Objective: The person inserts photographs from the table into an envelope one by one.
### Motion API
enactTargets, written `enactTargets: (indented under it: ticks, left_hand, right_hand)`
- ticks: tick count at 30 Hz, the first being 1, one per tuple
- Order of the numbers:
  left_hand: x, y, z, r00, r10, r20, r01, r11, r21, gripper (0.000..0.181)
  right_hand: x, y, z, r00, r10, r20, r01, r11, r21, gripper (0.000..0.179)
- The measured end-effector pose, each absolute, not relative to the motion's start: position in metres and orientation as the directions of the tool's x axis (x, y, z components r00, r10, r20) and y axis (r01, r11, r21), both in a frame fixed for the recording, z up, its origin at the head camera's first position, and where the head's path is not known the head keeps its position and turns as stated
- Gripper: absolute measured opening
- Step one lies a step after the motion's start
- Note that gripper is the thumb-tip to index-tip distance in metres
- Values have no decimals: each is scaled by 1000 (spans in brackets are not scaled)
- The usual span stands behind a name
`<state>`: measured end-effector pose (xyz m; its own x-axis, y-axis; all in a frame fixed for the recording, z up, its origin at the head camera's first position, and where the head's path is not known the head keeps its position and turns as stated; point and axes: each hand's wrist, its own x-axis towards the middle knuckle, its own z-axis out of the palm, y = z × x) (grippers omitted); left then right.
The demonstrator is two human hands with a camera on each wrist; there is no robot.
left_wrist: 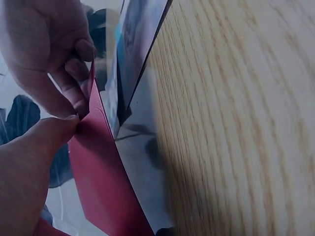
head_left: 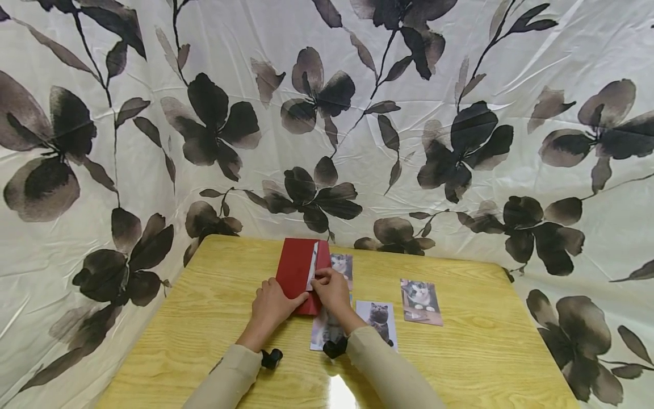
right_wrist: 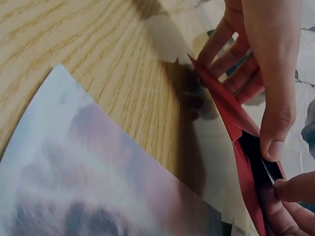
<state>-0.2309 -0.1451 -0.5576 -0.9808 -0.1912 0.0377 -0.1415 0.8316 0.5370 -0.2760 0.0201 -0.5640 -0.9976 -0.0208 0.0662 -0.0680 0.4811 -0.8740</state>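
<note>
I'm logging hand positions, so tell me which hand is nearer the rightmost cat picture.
Right. The right hand is at the opening of the red envelope, left of the rightmost cat picture; the left hand is farther left, on the envelope.

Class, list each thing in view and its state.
Red envelope: open, held.
White slip: partly showing at the opening.
Left hand: gripping the envelope.
Right hand: fingers at the opening.
Rightmost cat photo: face up, uncovered.
Dark cat photo: face up, partly covered.
Far cat photo: face up, partly covered.
Photo under right wrist: partly covered.
</note>
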Motion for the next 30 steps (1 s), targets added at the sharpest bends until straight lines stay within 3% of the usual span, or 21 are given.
enactTargets:
  ticks: [15, 23, 30]
  left_hand:
    - [-234, -145, -559, -979, -201, 28, -158, 842, 517, 95]
    - [-236, -144, -559, -978, -209, 15, -176, 858, 483, 96]
    - [-237, -147, -558, -978, -207, 27, -167, 855, 491, 98]
  right_hand:
    - [-275, 19, -563, -998, -38, 58, -69, 501, -863, 18]
    - [-278, 30, -560, -996, -28, 87, -90, 436, -895, 12]
    - [-280, 59, -556, -995, 10, 103, -91, 389, -917, 19]
